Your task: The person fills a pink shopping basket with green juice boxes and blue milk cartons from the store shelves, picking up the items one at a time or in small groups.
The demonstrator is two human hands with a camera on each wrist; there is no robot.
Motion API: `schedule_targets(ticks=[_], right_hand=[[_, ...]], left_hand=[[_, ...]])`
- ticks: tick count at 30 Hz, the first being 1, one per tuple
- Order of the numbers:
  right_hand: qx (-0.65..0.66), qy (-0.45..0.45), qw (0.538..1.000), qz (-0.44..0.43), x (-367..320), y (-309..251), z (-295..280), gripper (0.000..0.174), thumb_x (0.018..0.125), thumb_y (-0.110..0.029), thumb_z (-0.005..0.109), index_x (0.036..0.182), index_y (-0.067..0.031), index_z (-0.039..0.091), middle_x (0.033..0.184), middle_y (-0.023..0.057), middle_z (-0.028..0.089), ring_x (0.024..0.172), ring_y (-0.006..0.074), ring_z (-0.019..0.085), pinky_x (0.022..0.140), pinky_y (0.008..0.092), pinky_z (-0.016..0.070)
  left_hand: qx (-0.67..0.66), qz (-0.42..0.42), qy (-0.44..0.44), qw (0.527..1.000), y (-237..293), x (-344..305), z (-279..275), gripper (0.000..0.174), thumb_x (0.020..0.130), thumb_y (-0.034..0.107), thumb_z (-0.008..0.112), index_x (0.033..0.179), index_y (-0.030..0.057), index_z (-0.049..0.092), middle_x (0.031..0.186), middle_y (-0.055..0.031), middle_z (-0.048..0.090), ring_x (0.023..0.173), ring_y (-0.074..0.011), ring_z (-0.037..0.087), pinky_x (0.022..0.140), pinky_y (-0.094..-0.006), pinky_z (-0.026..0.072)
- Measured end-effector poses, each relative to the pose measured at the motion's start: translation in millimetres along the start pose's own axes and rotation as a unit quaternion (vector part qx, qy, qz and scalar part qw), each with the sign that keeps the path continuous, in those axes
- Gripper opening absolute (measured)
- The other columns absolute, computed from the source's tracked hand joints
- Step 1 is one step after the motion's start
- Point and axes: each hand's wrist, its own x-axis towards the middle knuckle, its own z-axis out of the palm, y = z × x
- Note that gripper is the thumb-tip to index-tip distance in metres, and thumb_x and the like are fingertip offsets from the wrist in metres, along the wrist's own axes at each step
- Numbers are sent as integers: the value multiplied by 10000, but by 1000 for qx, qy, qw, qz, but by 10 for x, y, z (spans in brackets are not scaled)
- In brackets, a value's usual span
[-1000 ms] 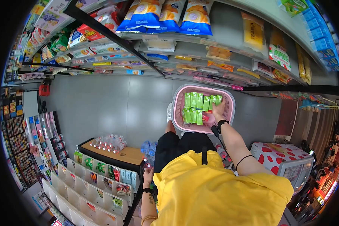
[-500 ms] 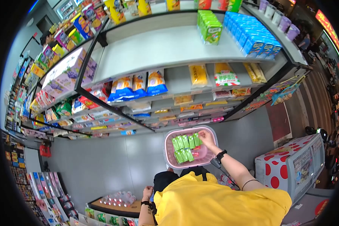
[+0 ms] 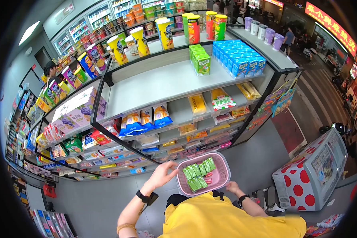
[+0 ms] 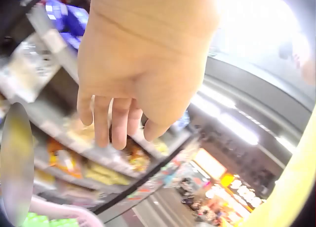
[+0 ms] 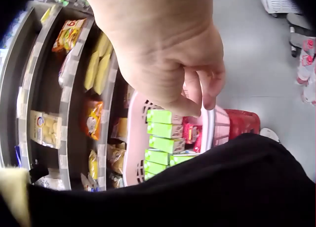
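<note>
A pink plastic basket (image 3: 181, 183) is in front of the person's body. Inside it, several green drink cartons (image 3: 194, 170) sit in rows beside small red packs (image 3: 208, 180). My left hand (image 3: 163, 174) reaches over by the basket's left rim, fingers spread loosely and holding nothing. In the left wrist view those fingers (image 4: 118, 133) hang down, relaxed. Right at the opposite rim is my right hand (image 3: 233, 187), its palm facing down. The right wrist view has its loosely bent fingertips (image 5: 209, 102) just over the basket's edge, with no item between them.
Ahead stands a shelf unit (image 3: 146, 85) whose top holds green cartons (image 3: 200, 60) and blue cartons (image 3: 238, 59). Bagged breads (image 3: 197, 104) fill lower tiers. A red-dotted freezer (image 3: 301, 186) is at the right. Grey floor (image 3: 146, 212) surrounds the basket.
My right hand has left the green cartons and drawn back to the basket's right rim. My left hand has risen from beside the hip to the left rim. The head view has tilted up.
</note>
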Motion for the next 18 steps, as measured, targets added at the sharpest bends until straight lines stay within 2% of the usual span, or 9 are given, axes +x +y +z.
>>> schedule_targets(ticks=[2,4,6,8,9,11,14,15,18], right_hand=[[63,2,996,67,-117,434,96,282,715,39,731,985,-15,670,746,67,689,640,171,680,575,295,550],[140,30,982,122,-340,676,192,288,713,36,741,979,-12,642,754,89,683,577,180,657,504,300,526],[202,71,966,145,-551,940,335,277,726,33,739,978,-13,635,760,92,680,572,186,654,488,305,516],[256,112,944,175,-732,996,432,259,739,35,731,973,-11,630,766,95,677,566,191,649,478,308,511],[278,133,931,194,-882,974,503,247,746,38,725,968,-9,629,770,97,676,563,193,647,475,309,509],[293,157,912,239,-1222,895,637,184,789,21,688,959,1,620,752,93,663,538,197,628,465,310,490],[385,160,870,264,-1437,1208,991,279,744,46,664,998,-51,601,759,66,650,549,180,624,470,299,498],[381,163,871,264,-1594,1114,1051,255,757,42,639,989,-55,594,742,63,651,539,182,625,449,296,490],[426,219,829,290,-1876,1081,1406,251,759,38,642,988,-50,589,729,67,654,519,179,618,430,297,487]], left_hand=[[17,153,-11,988,615,370,-289,285,908,163,699,1139,16,619,1073,-159,673,1000,-320,660,873,-394,521],[50,222,-15,974,1094,696,-540,281,908,172,692,1139,34,611,1088,-158,628,1055,-331,613,912,-405,500],[92,298,16,950,1377,1040,-729,320,895,188,692,1150,21,595,1101,-170,597,1072,-353,578,941,-423,479],[142,324,43,934,1525,1432,-888,333,887,183,691,1146,8,575,1151,-186,574,1124,-360,548,976,-424,463],[145,369,54,916,1563,1648,-995,365,886,182,689,1179,8,558,1188,-187,564,1150,-368,539,1012,-430,449],[190,348,93,913,1484,2120,-1113,456,876,204,693,1250,0,532,1269,-198,535,1223,-380,504,1068,-440,417],[260,356,159,883,1410,2781,-1347,570,840,220,710,1318,-9,500,1345,-212,491,1293,-392,432,1115,-444,373],[275,335,171,885,1284,3106,-1388,638,826,272,731,1336,-25,489,1382,-218,478,1308,-394,426,1120,-451,371],[349,288,195,870,1142,3716,-1489,752,818,378,742,1381,-35,463,1428,-223,456,1331,-393,415,1121,-460,376]])
